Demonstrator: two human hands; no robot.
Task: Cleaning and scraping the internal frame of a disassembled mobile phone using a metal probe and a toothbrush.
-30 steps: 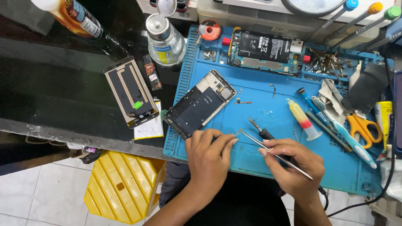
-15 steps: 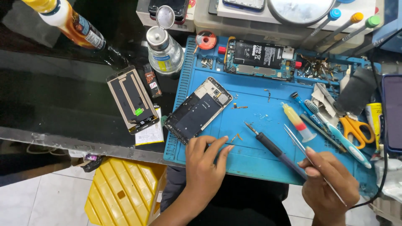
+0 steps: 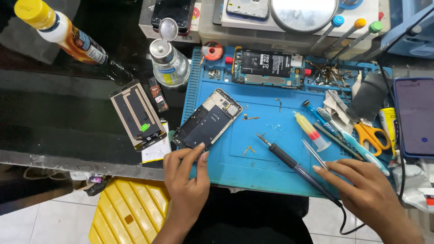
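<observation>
An opened phone [image 3: 205, 122] with its back off lies slanted on the blue work mat [image 3: 235, 169]. My left hand [image 3: 185, 178] pinches the phone's near corner between thumb and forefinger. A soldering iron [image 3: 289, 160] and metal tweezers [image 3: 313, 152] lie on the mat, right of centre. My right hand [image 3: 368, 192] rests flat beside them with fingers apart. Its fingertips sit next to the iron's handle, and the cord runs under the palm.
A second phone board with battery [image 3: 269, 68] lies at the mat's far edge. A detached screen panel [image 3: 135, 115] sits on the dark glass to the left, near a pump bottle [image 3: 169, 63]. Orange scissors [image 3: 370, 135], a glue tube [image 3: 312, 131] and a dark phone [image 3: 416, 117] crowd the right.
My right hand has set the soldering iron and tweezers down on the mat and drawn back to the right. My left hand has reached forward to the phone's near corner.
</observation>
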